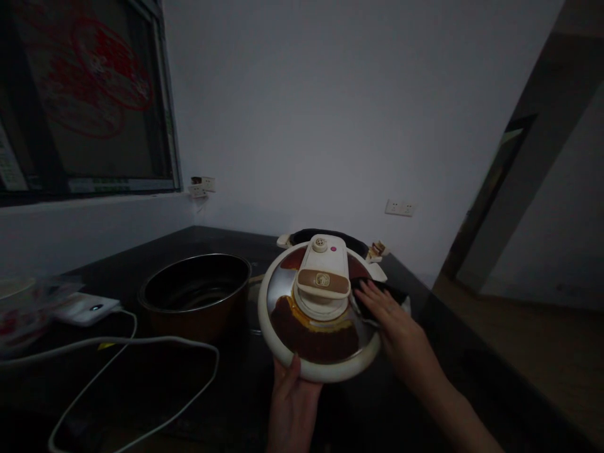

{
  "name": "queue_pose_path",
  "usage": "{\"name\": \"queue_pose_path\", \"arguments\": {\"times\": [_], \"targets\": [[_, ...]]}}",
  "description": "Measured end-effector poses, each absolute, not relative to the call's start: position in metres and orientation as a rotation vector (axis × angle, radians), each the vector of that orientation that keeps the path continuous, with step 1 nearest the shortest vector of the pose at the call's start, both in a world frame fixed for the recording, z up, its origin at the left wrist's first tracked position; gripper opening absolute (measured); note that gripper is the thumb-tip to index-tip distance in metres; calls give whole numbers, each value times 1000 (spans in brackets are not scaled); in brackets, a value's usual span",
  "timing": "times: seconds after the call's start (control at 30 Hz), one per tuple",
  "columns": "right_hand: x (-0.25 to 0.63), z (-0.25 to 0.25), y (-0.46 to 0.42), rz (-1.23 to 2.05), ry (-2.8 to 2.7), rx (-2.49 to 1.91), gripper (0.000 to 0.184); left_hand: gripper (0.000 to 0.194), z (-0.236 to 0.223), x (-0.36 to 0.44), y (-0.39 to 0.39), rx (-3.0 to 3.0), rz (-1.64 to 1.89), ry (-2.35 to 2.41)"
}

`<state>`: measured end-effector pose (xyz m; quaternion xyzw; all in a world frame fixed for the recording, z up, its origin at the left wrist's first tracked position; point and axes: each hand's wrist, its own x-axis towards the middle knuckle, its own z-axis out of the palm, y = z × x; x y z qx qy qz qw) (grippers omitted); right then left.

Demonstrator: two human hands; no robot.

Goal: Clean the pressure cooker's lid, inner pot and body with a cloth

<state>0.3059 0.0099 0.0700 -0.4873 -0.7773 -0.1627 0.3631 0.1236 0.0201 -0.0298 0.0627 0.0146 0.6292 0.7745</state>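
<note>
A round pressure cooker lid [311, 336] is held up, tilted with its top side toward me. It has a cream rim, a shiny metal face that reflects dark brown patches, and a cream and brown handle across the middle. My left hand [295, 396] grips the lower rim, thumb on the front and the other fingers hidden behind. My right hand [394, 321] presses a dark cloth [396, 293] against the lid's right side, beside the handle. Behind the lid stands a dark pot [346, 239] with cream side handles, mostly covered by the lid.
A wide dark pot [189, 321] stands to the left on the black countertop [226, 402]. A white cable [179, 340] loops across the front left from a white device [87, 308]. A patterned container [21, 314] is at the far left. Sockets [400, 208] are on the wall.
</note>
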Motion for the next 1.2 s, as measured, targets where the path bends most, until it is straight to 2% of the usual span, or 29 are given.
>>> {"name": "queue_pose_path", "arguments": {"times": [0.17, 0.27, 0.37, 0.5, 0.6, 0.7, 0.9, 1.03, 1.2], "targets": [[311, 89, 8, 101, -1336, -1220, 38, 71, -30, 122, 22, 114, 1355, 30], [272, 90, 12, 418, -952, -1008, 42, 68, -34, 122, 23, 143, 1362, 45], [226, 80, 20, 667, -851, -840, 46, 65, -41, 123, 24, 186, 1360, 52], [205, 78, 30, 726, -878, -751, 39, 66, -43, 123, 25, 189, 1342, 54], [222, 97, 39, 738, -1085, -834, 31, 71, -39, 122, 25, 144, 1336, 88], [242, 128, 53, 702, -1521, -1009, 26, 74, -34, 123, 24, 143, 1364, 99], [239, 183, 90, 467, -2292, -1132, 29, 73, -35, 122, 23, 120, 1356, 126], [215, 197, 111, 522, -2656, -1162, 30, 71, -34, 122, 22, 87, 1367, 153], [188, 197, 121, 552, -2817, -1167, 27, 68, -34, 122, 23, 27, 1339, 178]]}}
